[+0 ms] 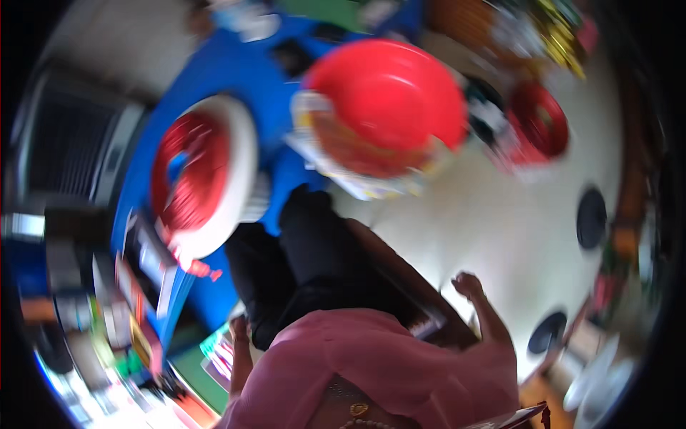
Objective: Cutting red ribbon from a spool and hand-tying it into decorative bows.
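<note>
My right hand [468,284] is out to the right over the pale floor, its fingers curled in; whether anything is in them I cannot make out. My left hand [239,329] hangs low beside my black-trousered legs, near some colourful striped items [219,350]; its fingers are too small and blurred to read. Ahead of me a large red basin [396,86] rests on a patterned carton or bag [343,175]. To its left a white basin [244,136] holds shiny red material [204,171] with a small blue thing [176,166] in it. Neither hand touches the basins.
A blue table [275,107] carries the white basin. Another red container [539,121] stands on the floor [529,236] at the right. Two dark round discs [591,217] lie farther right. Boxes and packets crowd the left side, and a dark wooden seat edge [421,286] is beside my legs.
</note>
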### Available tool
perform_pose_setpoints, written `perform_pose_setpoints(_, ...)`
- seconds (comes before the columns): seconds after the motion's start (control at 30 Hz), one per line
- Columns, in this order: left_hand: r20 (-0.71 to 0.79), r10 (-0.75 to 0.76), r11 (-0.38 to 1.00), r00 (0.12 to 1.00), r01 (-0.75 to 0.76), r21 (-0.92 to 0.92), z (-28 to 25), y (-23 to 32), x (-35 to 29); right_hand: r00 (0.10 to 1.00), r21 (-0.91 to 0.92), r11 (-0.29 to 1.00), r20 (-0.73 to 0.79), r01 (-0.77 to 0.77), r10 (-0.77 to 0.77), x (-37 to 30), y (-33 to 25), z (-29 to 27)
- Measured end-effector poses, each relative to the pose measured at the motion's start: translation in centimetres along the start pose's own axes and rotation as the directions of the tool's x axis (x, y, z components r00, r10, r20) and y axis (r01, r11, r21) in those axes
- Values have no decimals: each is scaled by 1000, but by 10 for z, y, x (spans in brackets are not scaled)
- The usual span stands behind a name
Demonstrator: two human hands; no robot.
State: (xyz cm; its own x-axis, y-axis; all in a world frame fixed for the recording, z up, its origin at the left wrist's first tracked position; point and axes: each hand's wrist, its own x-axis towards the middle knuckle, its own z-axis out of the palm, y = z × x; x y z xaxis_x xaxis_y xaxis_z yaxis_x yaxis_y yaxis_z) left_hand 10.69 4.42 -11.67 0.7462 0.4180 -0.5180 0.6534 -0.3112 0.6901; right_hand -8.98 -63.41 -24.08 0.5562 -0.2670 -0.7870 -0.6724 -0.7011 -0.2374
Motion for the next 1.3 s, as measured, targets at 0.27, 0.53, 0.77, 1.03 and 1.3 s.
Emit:
perform_pose_setpoints(0.27, -411, 156, 856, 898, -330, -398, -8, 127, -49, 397, -15, 461, -483, 887, -780, -55, -302, -147)
perform_pose_setpoints(0.53, -468, 20, 783, 883, -305, -543, -53, 143, 5, 731, 518, 638, 37, 569, -682, -76, -513, -145)
perform_pose_setpoints(0.77, -371, -199, 622, 907, -175, -763, -82, 151, 21, 676, 916, 360, 153, 177, -721, -50, -564, -110)
perform_pose_setpoints(1.03, -361, -373, 591, 855, -81, -803, -108, 158, 59, 727, 950, 283, 100, 134, -680, -80, -571, -73)
perform_pose_setpoints(1.3, -199, -343, 387, 918, -54, -921, -117, 159, 27, 706, 956, 247, 67, 156, -705, -79, -575, -66)
